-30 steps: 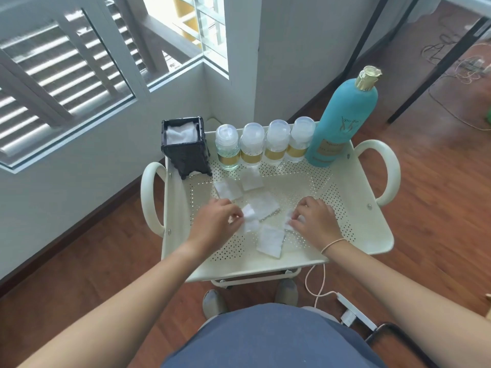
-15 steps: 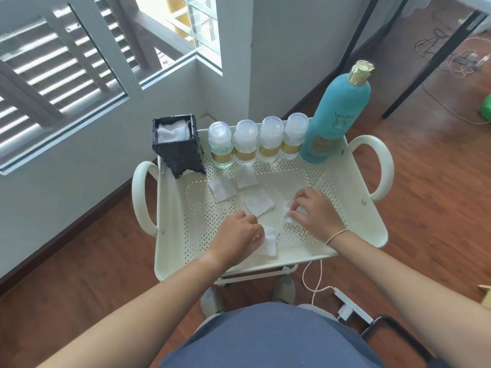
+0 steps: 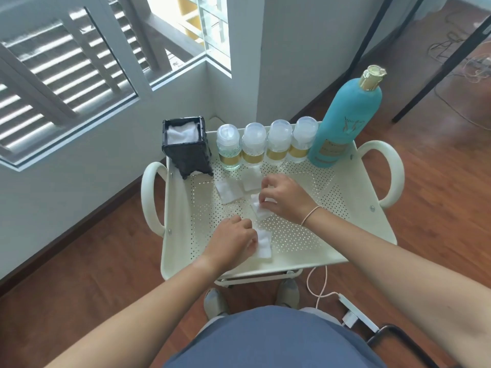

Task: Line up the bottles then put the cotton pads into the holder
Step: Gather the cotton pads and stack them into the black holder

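Several small clear bottles (image 3: 254, 147) with gold bands stand in a row at the back of the cream perforated tray (image 3: 297, 235), next to a tall teal bottle (image 3: 342, 120). A black square holder (image 3: 186, 147) with white pads inside stands at the back left. Loose white cotton pads lie on the tray, one (image 3: 228, 191) left of centre and one (image 3: 251, 179) behind it. My left hand (image 3: 232, 243) pinches a pad (image 3: 264, 244) near the front edge. My right hand (image 3: 285, 197) pinches pads (image 3: 259, 207) at the tray's middle.
The tray tops a cart with looped handles (image 3: 150, 197) on both sides, set in a wall corner under a louvred window. A white power strip (image 3: 358, 314) and cable lie on the wooden floor at the front right. Black table legs (image 3: 435, 62) stand behind.
My right hand has moved back and left to the pads at the tray's middle. My left hand stays at the front pad and has taken it in its fingers.
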The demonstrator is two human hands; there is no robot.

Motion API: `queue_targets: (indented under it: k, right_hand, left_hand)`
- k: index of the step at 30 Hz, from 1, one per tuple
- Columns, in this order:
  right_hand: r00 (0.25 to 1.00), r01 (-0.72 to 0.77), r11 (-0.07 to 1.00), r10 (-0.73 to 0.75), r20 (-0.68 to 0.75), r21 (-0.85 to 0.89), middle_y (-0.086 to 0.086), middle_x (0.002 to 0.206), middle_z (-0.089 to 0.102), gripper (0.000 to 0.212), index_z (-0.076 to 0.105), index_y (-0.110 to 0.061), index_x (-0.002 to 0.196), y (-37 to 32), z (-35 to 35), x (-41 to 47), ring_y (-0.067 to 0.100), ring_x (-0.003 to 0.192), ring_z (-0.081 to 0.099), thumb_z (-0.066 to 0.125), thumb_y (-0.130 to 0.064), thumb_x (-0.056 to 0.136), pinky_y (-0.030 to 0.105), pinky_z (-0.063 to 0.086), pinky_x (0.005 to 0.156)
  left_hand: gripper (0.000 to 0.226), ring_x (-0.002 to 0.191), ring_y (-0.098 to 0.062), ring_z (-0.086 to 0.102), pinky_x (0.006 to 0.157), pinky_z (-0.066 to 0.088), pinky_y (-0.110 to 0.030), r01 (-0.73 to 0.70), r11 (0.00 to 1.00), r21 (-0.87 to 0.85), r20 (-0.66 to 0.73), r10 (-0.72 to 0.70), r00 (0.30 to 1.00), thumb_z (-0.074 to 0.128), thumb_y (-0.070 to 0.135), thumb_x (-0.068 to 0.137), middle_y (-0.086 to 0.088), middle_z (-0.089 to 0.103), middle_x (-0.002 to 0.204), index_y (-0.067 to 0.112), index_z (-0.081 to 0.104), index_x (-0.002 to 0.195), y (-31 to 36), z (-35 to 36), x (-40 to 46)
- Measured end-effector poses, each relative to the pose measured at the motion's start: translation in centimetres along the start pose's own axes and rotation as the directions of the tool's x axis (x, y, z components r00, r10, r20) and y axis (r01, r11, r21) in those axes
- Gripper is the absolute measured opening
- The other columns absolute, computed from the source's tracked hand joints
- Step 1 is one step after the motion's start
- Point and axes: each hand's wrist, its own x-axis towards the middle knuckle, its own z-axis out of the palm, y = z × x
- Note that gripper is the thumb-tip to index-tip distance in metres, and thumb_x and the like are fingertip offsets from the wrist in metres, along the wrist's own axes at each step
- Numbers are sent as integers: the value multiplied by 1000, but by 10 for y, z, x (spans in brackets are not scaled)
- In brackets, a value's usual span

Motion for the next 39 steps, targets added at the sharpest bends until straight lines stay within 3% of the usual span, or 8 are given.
queue_targets:
  k: [8, 16, 20, 25, 30, 39]
  right_hand:
    - [993, 0, 997, 8, 116, -74, 8, 112, 57, 17, 66, -18, 90, 7, 12, 5, 28, 105, 50, 66, -30, 77, 39, 38, 91]
    - [996, -62, 998, 62, 69, -14, 9, 105, 60, 20, 68, -10, 86, 5, 23, -1, 26, 98, 51, 63, -29, 81, 32, 31, 80]
    - [996, -73, 997, 71, 44, 29, 8, 101, 60, 18, 68, -10, 84, 2, 19, -2, 26, 97, 52, 64, -28, 80, 37, 38, 85]
    - [994, -64, 987, 76, -79, 145, 9, 92, 61, 15, 69, -10, 79, -10, 0, 14, 26, 89, 53, 69, -25, 77, 38, 41, 79]
    - [987, -26, 979, 57, -150, 202, 11, 95, 61, 14, 69, -10, 81, -23, -19, 33, 24, 91, 51, 70, -23, 77, 37, 42, 79]
    - [984, -42, 970, 81, -156, 239, 7, 98, 58, 12, 68, -12, 82, -30, -25, 42, 22, 93, 50, 68, -23, 78, 30, 36, 81]
  left_hand:
    - [10, 65, -22, 50, 56, 43, -31, 115, 988, -99, -166, -131, 977, 67, 20, 79, -2, 64, 70, 14, 72, 73, -23, -37, -11]
    - [14, 71, -16, 48, 61, 39, -28, 161, 981, -104, -286, -185, 940, 65, 29, 82, 1, 62, 76, 16, 70, 80, -41, -94, -5]
    - [14, 70, -18, 48, 61, 40, -30, 170, 982, -85, -370, -190, 910, 66, 29, 82, 1, 61, 74, 16, 70, 78, -54, -126, 5]
    - [14, 74, -20, 48, 63, 38, -30, 203, 978, -45, -452, -201, 869, 66, 27, 82, -2, 61, 77, 15, 71, 80, -78, -166, 18]
    - [15, 81, -28, 53, 70, 44, -37, 253, 967, 10, -438, -223, 871, 64, 25, 83, -7, 64, 82, 13, 72, 83, -107, -189, 31]
    - [15, 84, -25, 52, 66, 39, -30, 291, 956, 31, -284, -271, 920, 63, 29, 83, -4, 64, 86, 17, 72, 84, -133, -175, 52]
